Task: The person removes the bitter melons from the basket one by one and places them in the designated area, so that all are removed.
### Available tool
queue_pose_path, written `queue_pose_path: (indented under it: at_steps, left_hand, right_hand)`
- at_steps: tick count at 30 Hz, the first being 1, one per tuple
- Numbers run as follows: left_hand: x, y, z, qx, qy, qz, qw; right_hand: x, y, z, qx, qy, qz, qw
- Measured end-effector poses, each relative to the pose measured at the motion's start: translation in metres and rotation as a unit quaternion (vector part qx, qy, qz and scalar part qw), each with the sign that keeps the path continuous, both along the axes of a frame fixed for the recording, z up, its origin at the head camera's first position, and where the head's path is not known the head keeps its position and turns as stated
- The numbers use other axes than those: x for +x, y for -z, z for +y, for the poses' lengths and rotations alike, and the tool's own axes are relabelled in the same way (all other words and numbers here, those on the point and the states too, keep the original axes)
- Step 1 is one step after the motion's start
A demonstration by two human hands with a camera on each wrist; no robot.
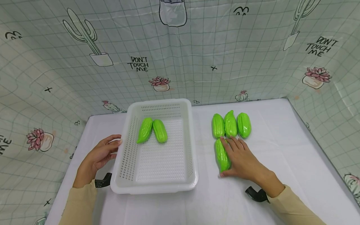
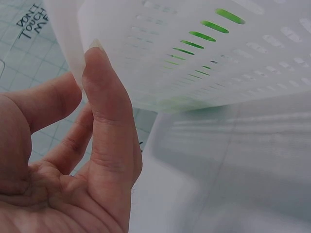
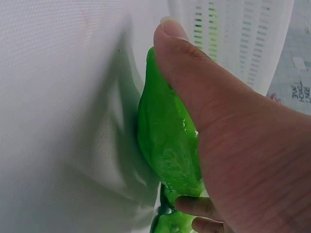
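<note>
My right hand (image 1: pixel 244 161) lies over a glossy green bitter melon (image 1: pixel 221 154) on the table, right of the basket. In the right wrist view the thumb (image 3: pixel 194 68) is at the melon's (image 3: pixel 165 126) tapered tip and the fingers at its other end. My left hand (image 1: pixel 102 153) pinches the left rim of a white plastic basket (image 1: pixel 154 188) between thumb and finger (image 2: pixel 109 116). Inside, towards the back left, two green bitter melons (image 1: pixel 160 131) lie side by side. Three more bitter melons (image 1: pixel 230 124) stand in a row just beyond my right hand.
A white cloth (image 1: pixel 281 140) covers the table. Behind it and along both sides hangs a grid-patterned curtain (image 1: pixel 194 47) with cactus drawings. Black wrist mounts (image 1: pixel 256 194) stick out beside both wrists.
</note>
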State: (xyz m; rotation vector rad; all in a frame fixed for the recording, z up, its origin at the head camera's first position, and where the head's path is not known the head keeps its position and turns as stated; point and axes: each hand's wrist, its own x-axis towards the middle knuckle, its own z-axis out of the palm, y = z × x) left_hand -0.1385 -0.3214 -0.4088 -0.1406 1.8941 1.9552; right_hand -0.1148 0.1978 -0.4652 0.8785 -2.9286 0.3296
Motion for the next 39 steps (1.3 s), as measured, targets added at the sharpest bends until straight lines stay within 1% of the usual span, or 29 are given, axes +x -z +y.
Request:
queue_pose_path:
  at_steps: [10, 21, 28, 39]
  left_hand:
    - [0.0001, -0.0006, 0.0, 0.001, 0.0, -0.003, 1.0]
    - [0.0005, -0.0014, 0.0006, -0.002, -0.001, -0.003, 1.0]
    - [0.0008, -0.0023, 0.0014, -0.008, -0.002, 0.0, 1.0]
    - [0.0009, -0.002, 0.0015, -0.006, -0.003, -0.002, 1.0]
  right_hand:
    - [-0.0005, 0.0003, 0.0005, 0.006, 0.005, -0.008, 0.9999]
    - [0.0001, -0.0001, 0.0005, 0.003, 0.0, 0.011, 0.9999]
    - [0.0004, 0.0015, 0.002, -0.001, 0.003, -0.001, 1.0]
    - [0.0036, 0.0003, 0.0062, -0.004, 0.003, 0.003, 1.0]
